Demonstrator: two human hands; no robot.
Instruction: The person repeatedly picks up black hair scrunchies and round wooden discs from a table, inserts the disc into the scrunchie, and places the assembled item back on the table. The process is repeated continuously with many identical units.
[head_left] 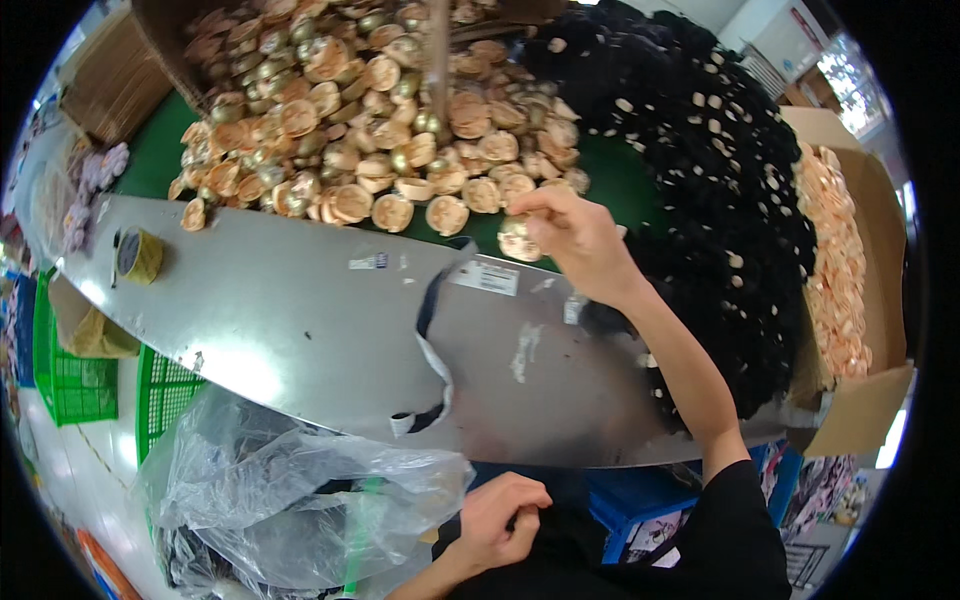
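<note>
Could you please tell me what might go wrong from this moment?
1. The gold cup at the fingertips of the right hand could slip and get mixed up with the similar cups in the loose pile.
2. The right forearm passes close over the black heap, so it might drag some pieces along.
3. Cups lie loose along the edge of the metal surface; a bump could perhaps send some sliding onto it.
</note>
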